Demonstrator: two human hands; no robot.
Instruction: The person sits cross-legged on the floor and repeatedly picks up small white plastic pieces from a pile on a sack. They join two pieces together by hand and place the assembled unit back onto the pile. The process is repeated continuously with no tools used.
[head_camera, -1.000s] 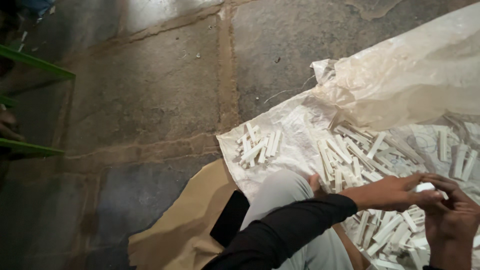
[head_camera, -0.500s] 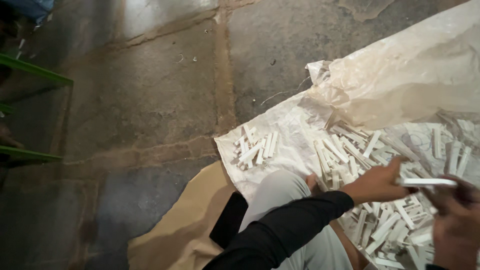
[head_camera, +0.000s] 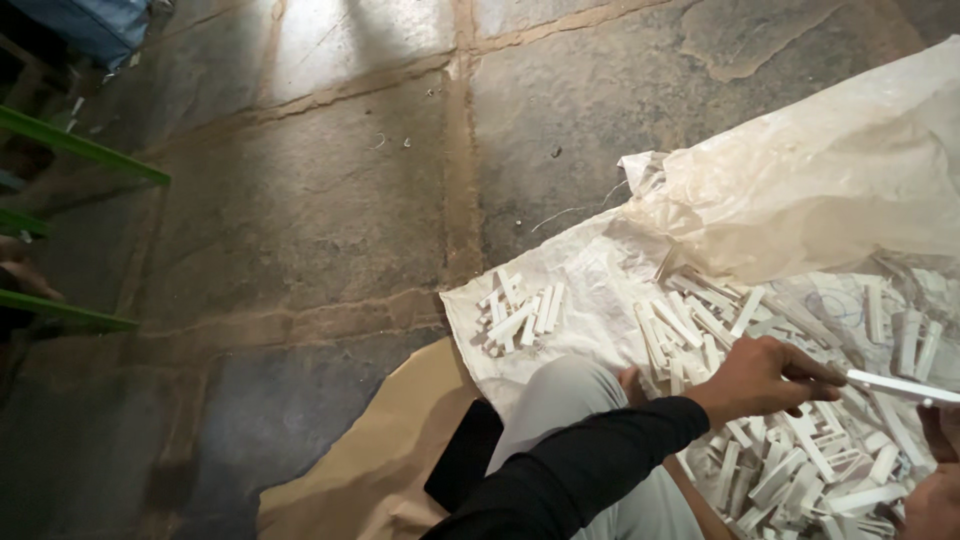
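Stone slab floor (head_camera: 330, 200) w/ green frame (head_camera: 80, 150) at left, tan sheet (head_camera: 390, 460), black phone (head_camera: 465, 455). White woven sack (head_camera: 590, 290) carries white plastic strips (head_camera: 780, 470); small pile (head_camera: 520, 315) apart. Left hand (head_camera: 760, 375) pinches 1 white strip (head_camera: 900, 387). Right hand (head_camera: 935, 480) at frame edge, grip can't tell.

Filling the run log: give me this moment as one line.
left hand: gripping white strip | right hand: at frame edge, grip unclear | white pieces: heaped on sack sheet

Single head-worn camera, looking steeply down from close above seated person's lap; stone floor (head_camera: 330, 200) fills upper left, white sack sheet (head_camera: 590, 290) lower right.
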